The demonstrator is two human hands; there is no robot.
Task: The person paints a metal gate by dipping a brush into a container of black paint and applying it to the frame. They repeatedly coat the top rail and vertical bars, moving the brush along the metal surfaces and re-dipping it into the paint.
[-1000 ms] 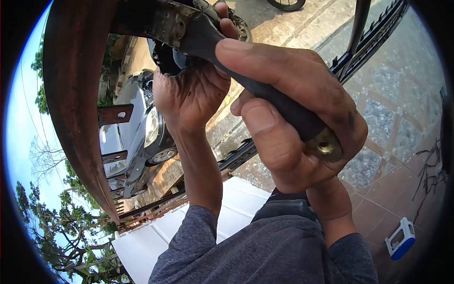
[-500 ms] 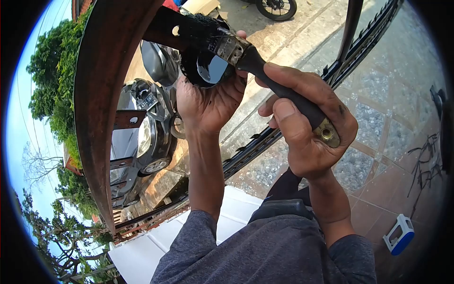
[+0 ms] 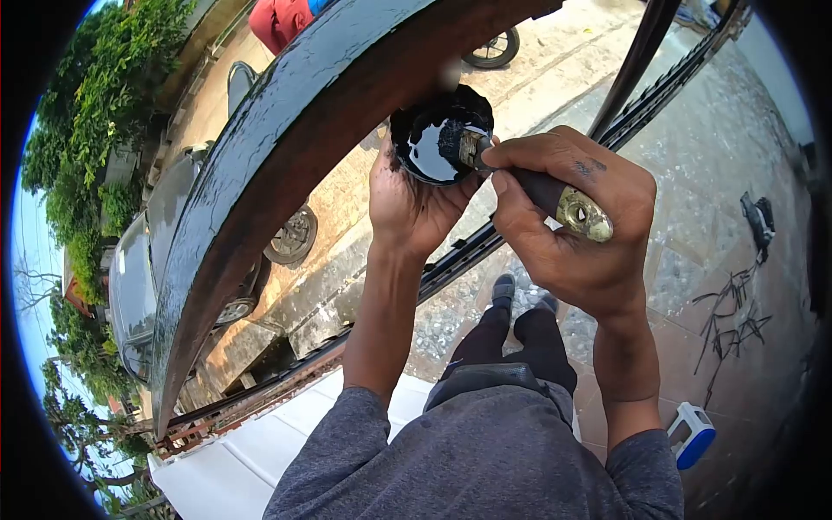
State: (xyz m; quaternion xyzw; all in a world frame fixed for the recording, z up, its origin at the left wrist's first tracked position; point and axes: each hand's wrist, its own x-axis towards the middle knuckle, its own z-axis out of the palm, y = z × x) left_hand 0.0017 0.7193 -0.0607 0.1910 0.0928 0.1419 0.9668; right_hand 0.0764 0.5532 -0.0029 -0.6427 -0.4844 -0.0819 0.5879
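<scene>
My left hand (image 3: 416, 204) is wrapped round a small round container (image 3: 431, 154) of glossy black paint, held from below. A paintbrush (image 3: 546, 192) with a dark handle is gripped in my right hand (image 3: 582, 217). Its bristles are down in the black paint and its metal band is just above the surface. Beside the container, a curved metal frame (image 3: 286, 160) arches across the view, with wet, shiny black paint on its outer face and a reddish-brown inner face.
A dark toothed rail (image 3: 472, 251) runs diagonally behind my hands. White panels (image 3: 234, 464) lie below left. A blue and white object (image 3: 691, 436) and dark twigs (image 3: 732, 321) are on the floor at right. A parked car (image 3: 143, 260) and a person's red clothing (image 3: 279, 22) are beyond the frame.
The brush has gone from the frame's upper bar down into the container. The view has tilted, so more of the frame's painted outer face and my feet now show.
</scene>
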